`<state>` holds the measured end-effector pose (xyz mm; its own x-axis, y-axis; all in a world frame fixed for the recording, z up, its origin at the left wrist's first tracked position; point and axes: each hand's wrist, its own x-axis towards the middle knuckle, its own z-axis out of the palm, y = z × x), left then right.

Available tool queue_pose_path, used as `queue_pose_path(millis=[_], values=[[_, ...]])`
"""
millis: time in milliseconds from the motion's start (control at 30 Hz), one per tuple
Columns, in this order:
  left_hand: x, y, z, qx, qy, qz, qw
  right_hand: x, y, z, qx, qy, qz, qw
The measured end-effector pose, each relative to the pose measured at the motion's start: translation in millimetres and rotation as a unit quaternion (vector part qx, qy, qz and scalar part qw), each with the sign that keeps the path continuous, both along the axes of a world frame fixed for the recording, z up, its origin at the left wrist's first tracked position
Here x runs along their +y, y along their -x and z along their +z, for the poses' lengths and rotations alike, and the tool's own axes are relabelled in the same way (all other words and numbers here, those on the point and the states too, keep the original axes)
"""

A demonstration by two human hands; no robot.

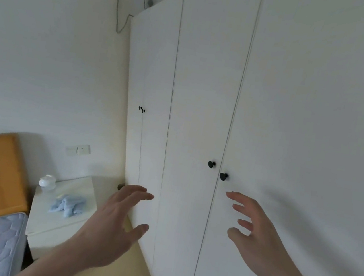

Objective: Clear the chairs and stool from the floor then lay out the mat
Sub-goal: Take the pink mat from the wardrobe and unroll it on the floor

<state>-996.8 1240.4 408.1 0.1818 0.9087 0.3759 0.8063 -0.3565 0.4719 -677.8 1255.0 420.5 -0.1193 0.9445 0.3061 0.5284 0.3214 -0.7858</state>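
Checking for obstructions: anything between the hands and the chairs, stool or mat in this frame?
Cannot say: no chair, stool or mat is in view. Both the left hand and right hand are open and empty, raised before the closed white wardrobe, just below its black knobs. Nothing lies between hands and doors.

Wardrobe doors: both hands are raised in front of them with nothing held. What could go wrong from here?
1. The right hand is below the two black knobs, not on them; a hasty reach could miss.
2. The left hand hovers before the wardrobe, so a swinging door may strike it.
3. No chairs, stool or mat are in view, so the task may stall here.
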Motion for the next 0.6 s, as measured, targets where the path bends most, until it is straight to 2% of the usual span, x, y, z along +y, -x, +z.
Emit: queue_pose_path(millis=[167,333,600], values=[[84,4,5,0.013,-0.022,-0.037,0.999,68,3,-17,0.013,-0.010,-0.051,0.999],[156,-7,-4,0.012,-0.010,-0.074,0.997,123,8,-30,-0.026,-0.006,-0.081,0.996],[246,-68,3,0.050,-0.033,-0.176,0.983,139,24,-41,-0.077,-0.041,-0.130,0.988]])
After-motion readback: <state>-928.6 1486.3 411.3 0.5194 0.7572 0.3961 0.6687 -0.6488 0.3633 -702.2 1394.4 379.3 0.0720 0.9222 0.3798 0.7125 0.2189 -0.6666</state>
